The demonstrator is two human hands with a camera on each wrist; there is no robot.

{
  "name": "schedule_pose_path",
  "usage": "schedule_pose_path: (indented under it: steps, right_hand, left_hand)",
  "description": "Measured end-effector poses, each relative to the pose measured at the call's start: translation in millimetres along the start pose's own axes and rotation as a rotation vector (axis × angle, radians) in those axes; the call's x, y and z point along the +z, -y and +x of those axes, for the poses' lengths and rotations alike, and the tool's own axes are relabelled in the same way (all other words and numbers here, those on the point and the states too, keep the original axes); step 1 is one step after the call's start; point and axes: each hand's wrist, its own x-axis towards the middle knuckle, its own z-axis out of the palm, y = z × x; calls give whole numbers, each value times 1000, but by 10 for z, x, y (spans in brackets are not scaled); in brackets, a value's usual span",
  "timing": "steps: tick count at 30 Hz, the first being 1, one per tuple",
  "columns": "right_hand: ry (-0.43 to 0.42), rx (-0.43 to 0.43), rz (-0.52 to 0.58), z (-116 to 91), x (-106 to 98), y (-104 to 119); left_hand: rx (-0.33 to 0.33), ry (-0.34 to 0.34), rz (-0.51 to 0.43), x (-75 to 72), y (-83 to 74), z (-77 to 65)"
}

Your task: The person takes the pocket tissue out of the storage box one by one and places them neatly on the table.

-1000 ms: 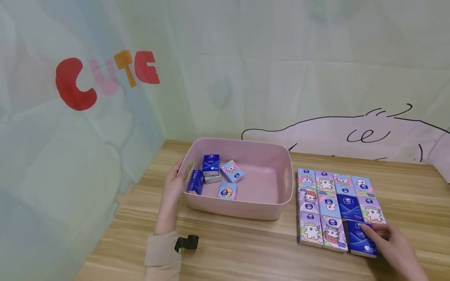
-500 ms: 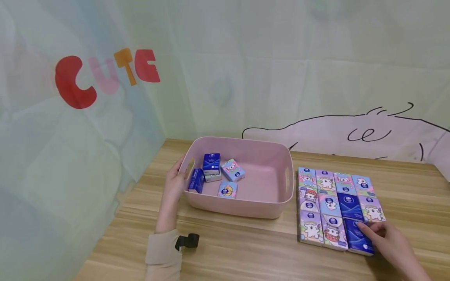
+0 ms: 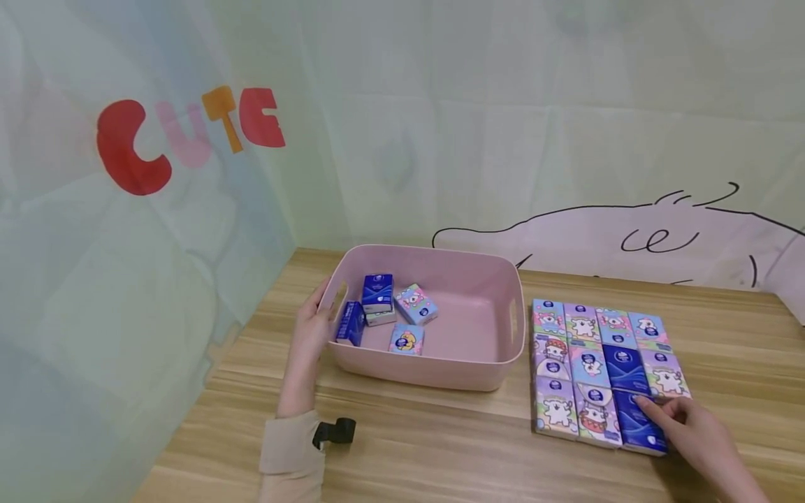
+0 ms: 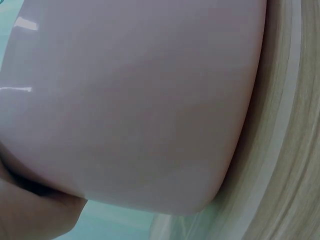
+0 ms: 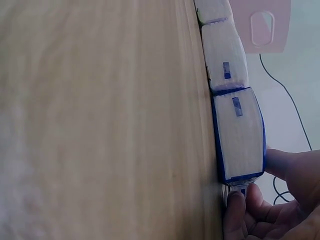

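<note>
My left hand (image 3: pixel 309 332) holds the left side of a pink plastic basket (image 3: pixel 421 370) at its handle hole; in the left wrist view, part of that hand (image 4: pixel 37 212) shows against the basket's outer wall (image 4: pixel 140 100). At the table's right, my right hand (image 3: pixel 701 433) pinches a dark blue pocket tissue pack (image 3: pixel 636 423), thumb on top and fingers at its right end. This pack lies in the front row, against a purple tissue pack (image 3: pixel 596 417). The right wrist view shows fingertips (image 5: pixel 235 205) touching the blue pack's end.
Cartoon-printed tissue packs (image 3: pixel 556 409) and another blue pack (image 3: pixel 627 368) lie flat in tight rows beside the basket. Inside the basket, several packs (image 3: pixel 415 305) lie loosely towards the left. Fabric walls (image 3: pixel 484 161) border the wooden table (image 3: pixel 440 447) behind and at left.
The blue tissue pack in my right hand has shifted slightly left and back, closing the gap to the purple pack beside it. My left hand stays on the basket.
</note>
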Motion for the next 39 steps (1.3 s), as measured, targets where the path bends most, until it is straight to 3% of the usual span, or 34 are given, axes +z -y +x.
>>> schedule_pose_path:
  steps: [8,14,22,27,33,39]
  right_hand:
    - [11,-1,-3,0,-6,-2]
    - [57,9,4,-16,-55,6]
    - [1,-50,1,-115,-204,156]
    - [-57,-183,-62,-205,-348,449]
    - [-121,-403,-63,-395,-483,977]
    - [-148,-668,-33,-562,-400,1547]
  left_hand:
    - [1,-3,18,-4,7,-1]
    - [65,-2,-16,10,37,1]
    - [68,1,-34,11,37,7]
    - [53,5,-23,3,34,6]
    - [18,8,3,-2,27,-3]
    - [25,8,6,-5,32,-11]
